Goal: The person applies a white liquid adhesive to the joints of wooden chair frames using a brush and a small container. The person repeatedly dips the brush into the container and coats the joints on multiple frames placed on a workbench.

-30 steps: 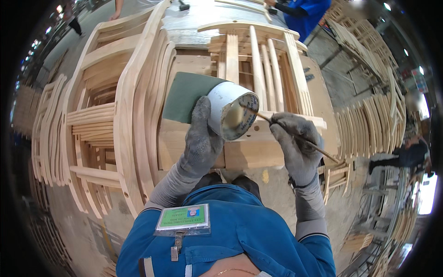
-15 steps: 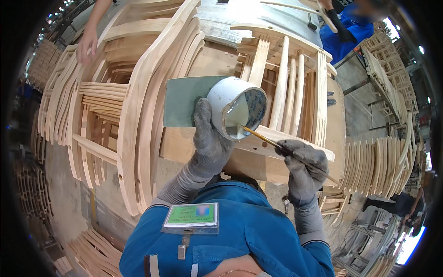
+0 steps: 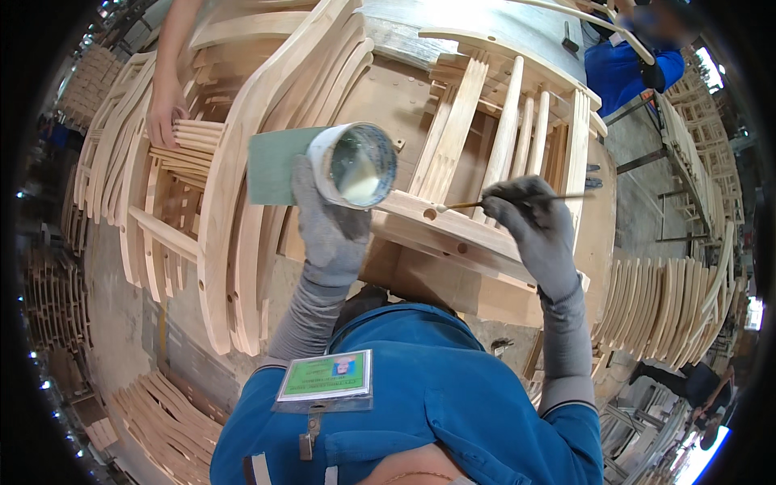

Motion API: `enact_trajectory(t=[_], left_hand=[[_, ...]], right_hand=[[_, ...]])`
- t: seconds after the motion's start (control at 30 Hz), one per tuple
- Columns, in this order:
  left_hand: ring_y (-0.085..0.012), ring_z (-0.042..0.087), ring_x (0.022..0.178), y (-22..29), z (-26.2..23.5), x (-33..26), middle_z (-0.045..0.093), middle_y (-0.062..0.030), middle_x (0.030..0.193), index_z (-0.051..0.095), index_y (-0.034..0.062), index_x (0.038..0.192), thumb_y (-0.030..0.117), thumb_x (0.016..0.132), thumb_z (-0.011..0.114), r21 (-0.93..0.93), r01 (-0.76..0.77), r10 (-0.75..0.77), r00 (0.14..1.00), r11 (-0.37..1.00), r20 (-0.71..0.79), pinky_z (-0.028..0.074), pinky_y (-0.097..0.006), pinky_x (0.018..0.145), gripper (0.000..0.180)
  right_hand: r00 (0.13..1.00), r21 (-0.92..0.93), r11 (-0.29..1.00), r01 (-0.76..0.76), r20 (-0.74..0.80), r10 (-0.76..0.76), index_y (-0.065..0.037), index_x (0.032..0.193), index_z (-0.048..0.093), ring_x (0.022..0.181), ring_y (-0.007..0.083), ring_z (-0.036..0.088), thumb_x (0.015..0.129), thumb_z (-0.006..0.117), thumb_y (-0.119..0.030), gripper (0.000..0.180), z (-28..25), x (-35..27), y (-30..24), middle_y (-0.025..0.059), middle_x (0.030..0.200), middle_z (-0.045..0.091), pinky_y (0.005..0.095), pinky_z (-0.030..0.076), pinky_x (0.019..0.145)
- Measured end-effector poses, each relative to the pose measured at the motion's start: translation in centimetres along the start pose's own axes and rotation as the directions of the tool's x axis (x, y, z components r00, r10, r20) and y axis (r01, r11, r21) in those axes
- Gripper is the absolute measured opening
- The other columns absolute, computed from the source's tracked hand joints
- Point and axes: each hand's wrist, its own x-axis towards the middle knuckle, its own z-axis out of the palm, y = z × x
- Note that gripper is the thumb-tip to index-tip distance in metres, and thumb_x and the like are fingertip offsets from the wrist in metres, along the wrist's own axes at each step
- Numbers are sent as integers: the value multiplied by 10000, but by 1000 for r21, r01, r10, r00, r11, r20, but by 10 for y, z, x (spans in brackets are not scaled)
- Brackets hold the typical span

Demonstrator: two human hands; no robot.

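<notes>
My left hand (image 3: 333, 230), in a grey glove, is closed around a white cup (image 3: 322, 166) tilted so its mouth shows. Milky liquid (image 3: 361, 189), like glue, lies inside. A flat grey-green sheet (image 3: 279, 166) sticks out to the left behind the cup; how it is held is hidden. Gloved too, my right hand (image 3: 537, 222) pinches a thin brush (image 3: 467, 204). Its pale tip is at or just above a round hole (image 3: 430, 214) in the near rail of a wooden chair frame (image 3: 493, 250); contact is unclear.
Stacked curved wooden frames (image 3: 234, 170) stand to the left, where another person's hand (image 3: 167, 113) touches slats. A person in blue (image 3: 626, 77) is at the far right. More curved wooden parts (image 3: 663, 303) are stacked at right. Cardboard (image 3: 388, 97) lies under the frame.
The brush has come out of the cup and moved to the rail's hole. My left hand has carried the cup leftward. The other person's hand has moved down onto the slats.
</notes>
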Motion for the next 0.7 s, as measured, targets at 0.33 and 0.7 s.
enact_trajectory(t=[0.33, 0.7], left_hand=[[-236, 528, 1125, 14, -10, -10, 524, -79, 1240, 460, 125, 1272, 478, 947, 364, 5, -39, 39, 987, 999, -157, 468, -443, 944, 490], [-279, 471, 1185, 16, -14, -12, 475, -90, 1293, 434, 140, 1298, 487, 937, 383, 0, -30, 30, 991, 1000, -131, 415, -519, 977, 502]], right_hand=[[939, -337, 908, 251, 313, -143, -5, 862, 573, 627, 154, 596, 834, 674, -171, 196, 25, 38, 27, 99, 668, 591, 300, 475, 562], [924, -458, 820, 342, 321, -206, -39, 791, 518, 585, 306, 587, 855, 614, -177, 180, 38, 38, 19, 136, 647, 570, 377, 446, 522]])
